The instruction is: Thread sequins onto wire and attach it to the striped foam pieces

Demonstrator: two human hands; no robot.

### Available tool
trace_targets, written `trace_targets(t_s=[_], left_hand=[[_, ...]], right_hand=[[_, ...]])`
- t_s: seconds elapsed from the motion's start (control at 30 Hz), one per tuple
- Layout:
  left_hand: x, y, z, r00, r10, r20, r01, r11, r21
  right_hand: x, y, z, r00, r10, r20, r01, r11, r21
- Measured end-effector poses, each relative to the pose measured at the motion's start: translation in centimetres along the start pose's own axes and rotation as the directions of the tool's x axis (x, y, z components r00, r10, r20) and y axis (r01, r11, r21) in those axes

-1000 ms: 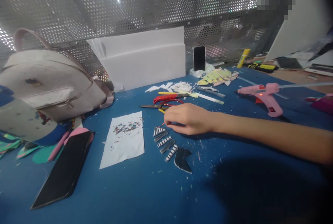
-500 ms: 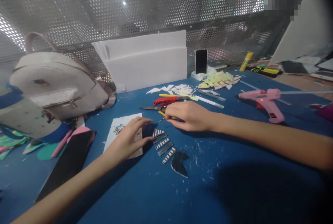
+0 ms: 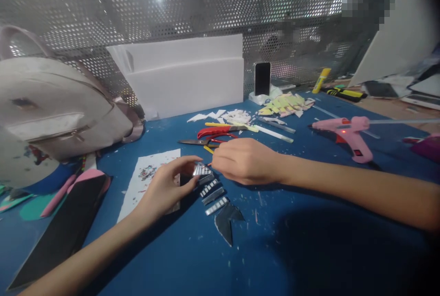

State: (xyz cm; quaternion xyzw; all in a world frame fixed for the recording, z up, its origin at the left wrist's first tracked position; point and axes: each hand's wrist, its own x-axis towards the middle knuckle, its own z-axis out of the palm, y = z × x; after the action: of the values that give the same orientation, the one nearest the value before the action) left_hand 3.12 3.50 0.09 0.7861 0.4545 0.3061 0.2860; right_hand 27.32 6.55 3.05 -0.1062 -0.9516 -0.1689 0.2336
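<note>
My left hand [image 3: 168,185] curls over the white paper's right edge, its thumb and fingertips closed on a small black-and-white striped piece [image 3: 201,169]. Just right of it, my right hand [image 3: 242,161] is closed with the knuckles up; a small tip pokes out at its fingers, but what it holds is hidden. Below the striped piece, several dark and checked strips [image 3: 213,196] lie in a row. They end at a black tail-shaped piece [image 3: 227,225]. Small bits lie on the white paper [image 3: 132,202]. Behind my right hand are red-handled scissors [image 3: 192,142].
A pink glue gun [image 3: 350,133] lies at right with its light on. Red-handled pliers [image 3: 216,131], white scraps [image 3: 237,116] and a phone [image 3: 262,79] are farther back. A backpack [image 3: 68,99] and a long black board [image 3: 65,227] occupy the left.
My left fingers have closed on the top striped piece and tilted it up. My right hand has come slightly nearer, turning more knuckles-up. The view has shifted a little.
</note>
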Motion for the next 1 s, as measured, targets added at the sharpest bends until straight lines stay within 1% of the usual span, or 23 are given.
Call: trace_targets(t_s=[0.07, 0.17, 0.3, 0.43, 0.73, 1.0], left_hand=[[-0.2, 0.2, 0.3, 0.999, -0.016, -0.029, 0.014, 0.996, -0.083], [-0.5, 0.8, 0.6, 0.997, -0.065, -0.037, 0.056, 0.974, -0.219], [-0.9, 1.9, 0.6, 0.993, -0.101, -0.068, 0.076, 0.949, -0.304], [-1.1, 2.4, 0.6, 0.992, -0.107, -0.070, 0.080, 0.947, -0.313], [-1.2, 2.5, 1.0, 0.987, -0.148, -0.064, 0.117, 0.932, -0.344], [-1.2, 3.0, 0.8, 0.984, -0.172, -0.039, 0.145, 0.918, -0.370]], right_hand=[[0.2, -0.2, -0.3, 0.998, -0.046, -0.033, 0.043, 0.996, -0.081], [0.4, -0.4, -0.9, 0.992, -0.088, -0.091, 0.072, 0.983, -0.168], [0.6, -0.3, -1.6, 0.985, -0.115, -0.126, 0.081, 0.966, -0.244], [0.7, -0.1, -2.0, 0.985, -0.121, -0.126, 0.082, 0.956, -0.283], [0.7, 0.1, -2.1, 0.984, -0.129, -0.127, 0.087, 0.952, -0.293], [0.7, 0.5, -2.4, 0.979, -0.204, -0.027, 0.185, 0.930, -0.317]])
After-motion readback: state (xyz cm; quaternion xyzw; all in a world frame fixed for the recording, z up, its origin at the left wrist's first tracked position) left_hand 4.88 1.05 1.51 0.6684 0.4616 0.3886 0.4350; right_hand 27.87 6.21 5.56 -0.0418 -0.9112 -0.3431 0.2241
